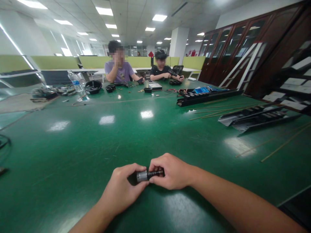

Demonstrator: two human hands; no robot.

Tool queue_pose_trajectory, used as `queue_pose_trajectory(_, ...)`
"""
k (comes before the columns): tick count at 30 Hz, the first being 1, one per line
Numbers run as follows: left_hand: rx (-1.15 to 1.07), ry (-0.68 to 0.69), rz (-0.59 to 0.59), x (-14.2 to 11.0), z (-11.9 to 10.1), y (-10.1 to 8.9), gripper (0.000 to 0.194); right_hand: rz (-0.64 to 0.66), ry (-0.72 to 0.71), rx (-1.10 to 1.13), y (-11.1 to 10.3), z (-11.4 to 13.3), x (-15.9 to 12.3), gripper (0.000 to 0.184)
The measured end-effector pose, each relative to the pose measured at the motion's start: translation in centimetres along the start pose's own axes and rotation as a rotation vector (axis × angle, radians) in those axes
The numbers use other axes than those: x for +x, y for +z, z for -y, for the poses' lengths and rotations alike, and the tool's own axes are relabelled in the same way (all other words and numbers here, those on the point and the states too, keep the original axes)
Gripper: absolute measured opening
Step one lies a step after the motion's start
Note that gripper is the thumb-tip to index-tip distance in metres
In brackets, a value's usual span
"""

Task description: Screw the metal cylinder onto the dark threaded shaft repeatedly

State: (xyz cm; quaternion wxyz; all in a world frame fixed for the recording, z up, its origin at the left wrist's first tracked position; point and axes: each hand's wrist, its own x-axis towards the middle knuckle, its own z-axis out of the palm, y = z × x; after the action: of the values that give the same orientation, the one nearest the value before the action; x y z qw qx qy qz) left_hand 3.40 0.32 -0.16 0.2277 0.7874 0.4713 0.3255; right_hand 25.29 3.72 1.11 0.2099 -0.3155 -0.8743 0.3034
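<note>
A wide green table (80, 152) is spreading beneath a small metal part (142, 176), held at the near middle
At the far side, a person in purple (123, 73) and a person in black (159, 72) are sitting; black rails (264, 121) are lying to the right with thin sticks (286, 143) near them, and a bottle (75, 82) is standing at the far left, all too far off to be getting in the way. The left hand (121, 186) is cupping the part's grey cylinder between thumb and fingers, probably to steady it; the right hand (171, 171) is pinching the dark shaft (154, 173) on its right, likely for finer control
</note>
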Motion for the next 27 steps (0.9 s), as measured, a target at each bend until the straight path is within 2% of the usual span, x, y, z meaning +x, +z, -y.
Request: queue_pose_trajectory(27, 0.007, 0.011, -0.016, -0.16, 0.37, 0.02, 0.023, 0.007, 0.01, -0.02, -0.26, 0.25, 0.06, 0.011)
